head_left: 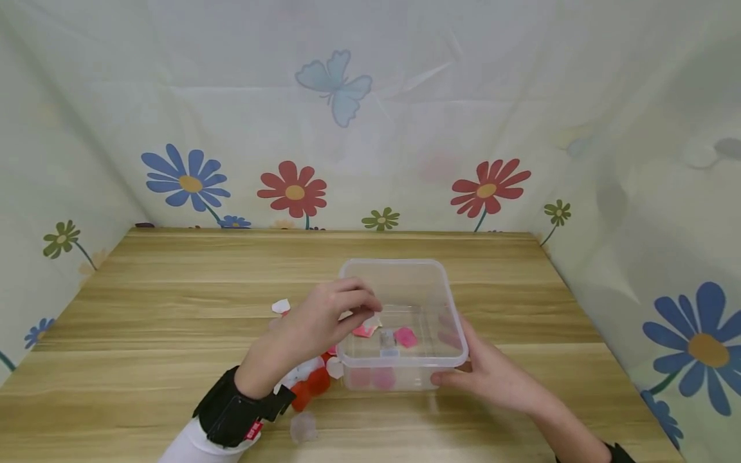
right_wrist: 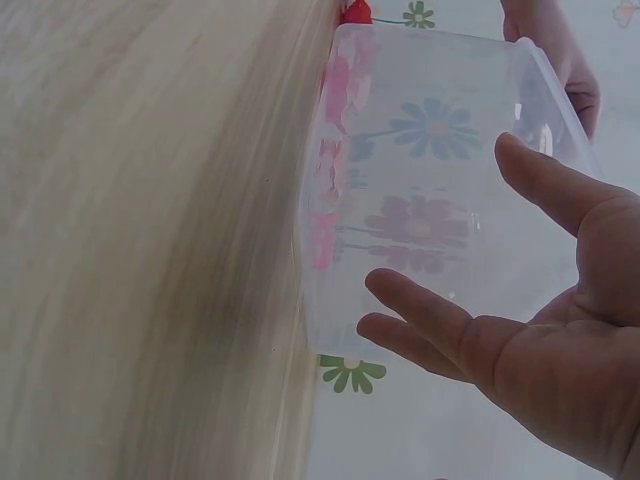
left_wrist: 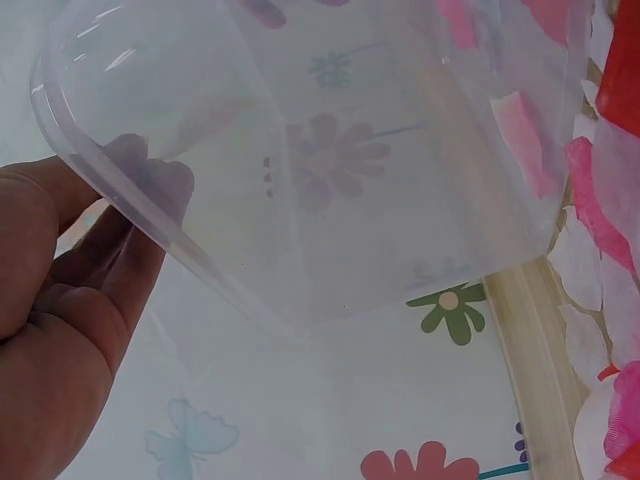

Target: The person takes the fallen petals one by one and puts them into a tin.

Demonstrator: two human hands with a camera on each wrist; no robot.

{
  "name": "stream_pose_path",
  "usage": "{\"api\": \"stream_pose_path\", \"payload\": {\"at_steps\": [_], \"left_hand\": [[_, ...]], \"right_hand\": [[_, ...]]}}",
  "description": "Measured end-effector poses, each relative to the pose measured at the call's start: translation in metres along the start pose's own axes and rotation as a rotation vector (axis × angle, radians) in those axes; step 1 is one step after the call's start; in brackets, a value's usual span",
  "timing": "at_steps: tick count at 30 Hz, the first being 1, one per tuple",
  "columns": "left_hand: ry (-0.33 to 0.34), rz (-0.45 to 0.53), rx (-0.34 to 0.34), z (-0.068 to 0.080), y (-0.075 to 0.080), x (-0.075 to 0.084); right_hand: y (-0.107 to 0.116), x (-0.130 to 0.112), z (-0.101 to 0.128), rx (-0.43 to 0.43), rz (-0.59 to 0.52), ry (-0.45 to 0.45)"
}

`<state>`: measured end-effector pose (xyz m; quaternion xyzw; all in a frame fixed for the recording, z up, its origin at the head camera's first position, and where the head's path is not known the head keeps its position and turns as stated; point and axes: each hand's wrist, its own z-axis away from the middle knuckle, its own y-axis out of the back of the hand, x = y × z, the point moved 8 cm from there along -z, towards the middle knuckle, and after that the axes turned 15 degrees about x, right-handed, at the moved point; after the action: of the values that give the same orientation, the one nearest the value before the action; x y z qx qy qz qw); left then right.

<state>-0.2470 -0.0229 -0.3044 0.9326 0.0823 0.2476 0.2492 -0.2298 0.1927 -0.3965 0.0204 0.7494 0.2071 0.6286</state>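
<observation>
A clear plastic box (head_left: 419,379) stands on the table, with several pink and pale petal-like pieces (head_left: 406,337) on its floor. My left hand (head_left: 332,312) reaches over the left rim with its fingers loosely bent. In the left wrist view its fingertips show through the cloudy plastic wall, and no piece can be made out between them. My right hand (head_left: 483,370) rests against the box's right side, thumb near the front corner. In the right wrist view its fingers (right_wrist: 425,310) lie fairly straight and spread along the wall.
A loose pile of red, pink and white petals (head_left: 318,381) lies left of the box, partly behind my left forearm. One pale petal (head_left: 303,427) lies apart, nearer the front. Flower-printed cloth (head_left: 405,128) walls off the wooden table (head_left: 202,289) at the back and sides.
</observation>
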Motion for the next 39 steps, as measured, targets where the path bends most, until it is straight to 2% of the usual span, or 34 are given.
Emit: {"api": "stream_pose_path", "payload": {"at_steps": [7, 10, 14, 18, 23, 30, 34, 39], "left_hand": [[0.044, -0.001, 0.009, 0.001, 0.007, -0.006], [0.098, -0.026, 0.047, 0.002, 0.018, -0.012], [0.179, -0.114, 0.101, 0.007, 0.034, -0.024], [0.267, -0.179, 0.1, 0.015, 0.042, -0.039], [0.345, -0.216, 0.025, 0.028, 0.042, -0.054], [0.446, -0.285, -0.124, 0.045, 0.045, -0.073], [0.508, -0.331, -0.194, 0.054, 0.046, -0.083], [0.541, -0.344, -0.293, 0.064, 0.043, -0.091]], "right_hand": [[-0.001, 0.002, 0.0, -0.009, -0.004, -0.018], [-0.001, 0.0, -0.001, -0.01, -0.007, -0.016], [-0.002, -0.002, -0.002, -0.015, -0.007, 0.003], [-0.002, -0.002, -0.001, -0.001, 0.005, -0.002], [-0.001, -0.001, -0.001, 0.004, -0.007, -0.023], [-0.003, -0.005, -0.003, -0.016, -0.007, 0.027], [-0.004, -0.004, -0.003, -0.015, -0.006, 0.016], [-0.001, -0.002, -0.002, -0.002, 0.013, 0.006]]}}
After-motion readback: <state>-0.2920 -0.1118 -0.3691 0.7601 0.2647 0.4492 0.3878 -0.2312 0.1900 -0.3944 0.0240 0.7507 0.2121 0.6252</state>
